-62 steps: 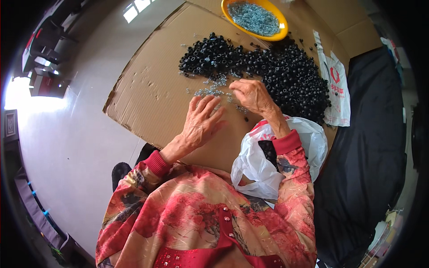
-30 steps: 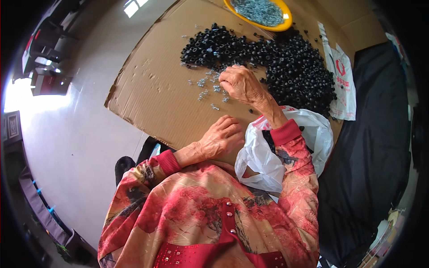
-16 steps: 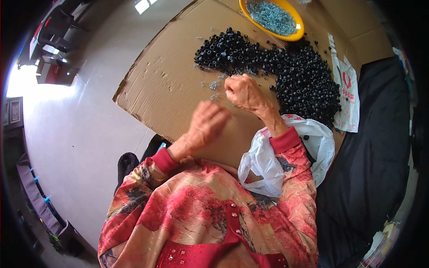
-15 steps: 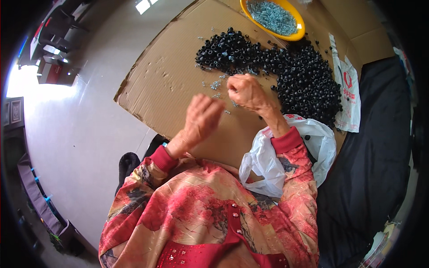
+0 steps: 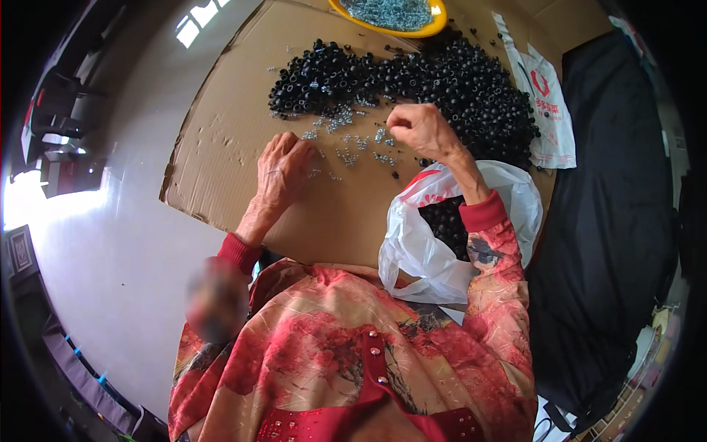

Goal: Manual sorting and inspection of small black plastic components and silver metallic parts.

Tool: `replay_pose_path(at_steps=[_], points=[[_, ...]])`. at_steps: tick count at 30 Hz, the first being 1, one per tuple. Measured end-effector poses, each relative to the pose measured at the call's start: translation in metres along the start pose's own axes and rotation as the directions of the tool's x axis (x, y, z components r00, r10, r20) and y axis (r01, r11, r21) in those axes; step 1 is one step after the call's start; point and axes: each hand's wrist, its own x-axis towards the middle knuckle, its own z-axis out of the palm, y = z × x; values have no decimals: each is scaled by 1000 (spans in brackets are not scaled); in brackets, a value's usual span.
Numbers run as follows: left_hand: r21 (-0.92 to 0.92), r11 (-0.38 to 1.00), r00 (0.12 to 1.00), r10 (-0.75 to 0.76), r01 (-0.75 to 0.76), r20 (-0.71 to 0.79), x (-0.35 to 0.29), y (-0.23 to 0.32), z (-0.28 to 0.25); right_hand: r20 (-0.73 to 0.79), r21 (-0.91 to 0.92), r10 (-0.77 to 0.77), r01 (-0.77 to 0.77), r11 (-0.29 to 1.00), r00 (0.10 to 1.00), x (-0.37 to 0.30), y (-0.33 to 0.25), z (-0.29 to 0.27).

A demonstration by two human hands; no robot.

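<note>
My left hand point(image 5: 282, 169) is over the cardboard with its fingers curled, the fingertips beside some loose small silvery metal pieces point(image 5: 347, 157). My right hand point(image 5: 425, 131) is closed in a fist, just right of these pieces and at the near edge of a heap of small round black hollow caps point(image 5: 479, 103). Whatever either hand holds, if anything, is hidden by the fingers. Below my right wrist an open white plastic bag point(image 5: 412, 243) contains more black caps point(image 5: 446, 225).
A yellow bowl point(image 5: 434, 26) full of silvery metal pieces point(image 5: 387, 12) stands at the far edge of the cardboard sheet point(image 5: 213, 147). A flat white bag point(image 5: 549, 110) lies right of the heap, beside a long black cloth-like surface point(image 5: 611, 191).
My left hand has swung left and forward, down to the cardboard. My right fist has shifted a little right. The view has shifted, and caps inside the bag now show more.
</note>
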Motion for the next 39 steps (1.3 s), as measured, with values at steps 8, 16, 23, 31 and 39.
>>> replay_pose_path(at_steps=[8,16,23,31,39], points=[[-30,999,999,-13,14,50,4,-3,-4,113,-178,-79,98,979,990,-12,10,21],[-14,1000,996,-27,28,81,4,-8,-5,23,6,18,-18,1000,1000,-3,3,10],[-48,997,998,-51,52,33,7,-1,-5,79,-216,-193,205,955,978,7,14,19],[-45,999,998,2,1,56,-2,-4,-11,180,-295,-183,231,927,966,8,10,23],[-60,994,995,-91,93,40,6,-1,-7,99,-55,-108,113,992,989,-1,-2,8]])
